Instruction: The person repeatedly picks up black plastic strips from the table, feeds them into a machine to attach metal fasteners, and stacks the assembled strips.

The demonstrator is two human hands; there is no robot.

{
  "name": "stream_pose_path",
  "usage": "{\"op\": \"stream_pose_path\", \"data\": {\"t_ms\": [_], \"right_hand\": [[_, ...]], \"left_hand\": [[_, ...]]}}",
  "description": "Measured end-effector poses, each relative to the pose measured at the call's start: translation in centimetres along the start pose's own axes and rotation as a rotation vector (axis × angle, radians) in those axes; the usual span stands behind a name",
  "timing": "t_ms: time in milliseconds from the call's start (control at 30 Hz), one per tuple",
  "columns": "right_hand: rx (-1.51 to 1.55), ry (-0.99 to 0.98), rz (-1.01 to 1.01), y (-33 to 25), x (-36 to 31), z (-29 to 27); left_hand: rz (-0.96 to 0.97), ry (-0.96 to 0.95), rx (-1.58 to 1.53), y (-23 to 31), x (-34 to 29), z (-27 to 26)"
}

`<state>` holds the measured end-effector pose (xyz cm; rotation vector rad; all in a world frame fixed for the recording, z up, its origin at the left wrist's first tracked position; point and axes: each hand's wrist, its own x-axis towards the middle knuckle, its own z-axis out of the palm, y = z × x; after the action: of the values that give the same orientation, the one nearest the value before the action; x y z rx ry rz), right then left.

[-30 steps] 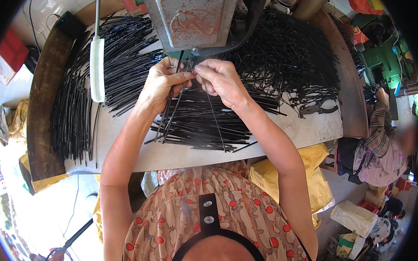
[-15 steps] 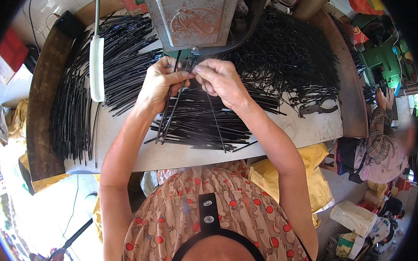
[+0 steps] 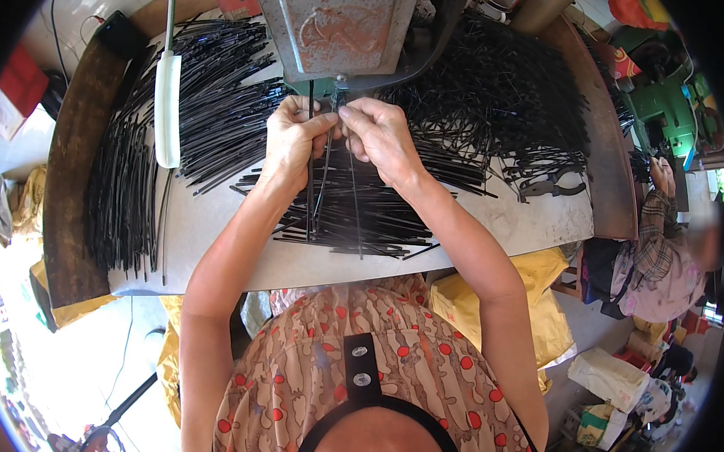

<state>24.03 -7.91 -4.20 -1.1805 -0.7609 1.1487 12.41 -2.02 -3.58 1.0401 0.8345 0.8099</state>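
My left hand (image 3: pixel 295 136) is closed in a pinch on long thin black strips (image 3: pixel 310 195), which run down toward me over the pile below. Close beside it, my right hand (image 3: pixel 383 141) pinches a single thin black strip (image 3: pixel 355 193), its free end pointing at the table's front edge. The fingertips of both hands nearly meet directly under the head of a worn grey and green machine (image 3: pixel 331 32). What lies right between the fingertips is too small to make out. Beneath my wrists a heap of black strips (image 3: pixel 362 226) lies crosswise on the pale tabletop (image 3: pixel 229 260).
More black strips (image 3: pixel 219 137) cover the left side, and a tangled mass (image 3: pixel 500 94) the right. Pliers (image 3: pixel 554 185) lie near the right rim. A white lamp (image 3: pixel 167 109) hangs at left. Raised wooden edges (image 3: pixel 73 186) bound the table. Another person (image 3: pixel 659 266) works at far right.
The strips in both hands have swung to hang more nearly straight toward me, the left ones rightward and the right one leftward. My left hand has shifted slightly right.
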Motion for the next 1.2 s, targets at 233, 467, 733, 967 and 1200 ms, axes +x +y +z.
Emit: {"op": "stream_pose_path", "data": {"t_ms": [233, 467, 733, 967, 1200], "right_hand": [[-0.054, -0.024, -0.002, -0.4, 0.0, 0.2], [-0.063, -0.021, 0.023, -0.7, 0.2, 0.2], [-0.048, -0.029, 0.036, -0.7, 0.6, 0.1], [-0.050, -0.017, 0.088, -1.0, 0.6, -0.1], [-0.158, 0.056, 0.101, -2.4, -0.9, -3.4]], "left_hand": [[0.044, -0.007, 0.009, 0.1, 0.1, 0.0], [0.039, -0.026, -0.002, 0.1, 0.2, -0.2], [0.007, -0.011, -0.045, 0.2, 0.5, -0.2], [-0.084, -0.008, -0.096, 0.6, 0.5, 0.0], [-0.085, -0.045, -0.074, 1.1, 0.3, -0.2]]}}
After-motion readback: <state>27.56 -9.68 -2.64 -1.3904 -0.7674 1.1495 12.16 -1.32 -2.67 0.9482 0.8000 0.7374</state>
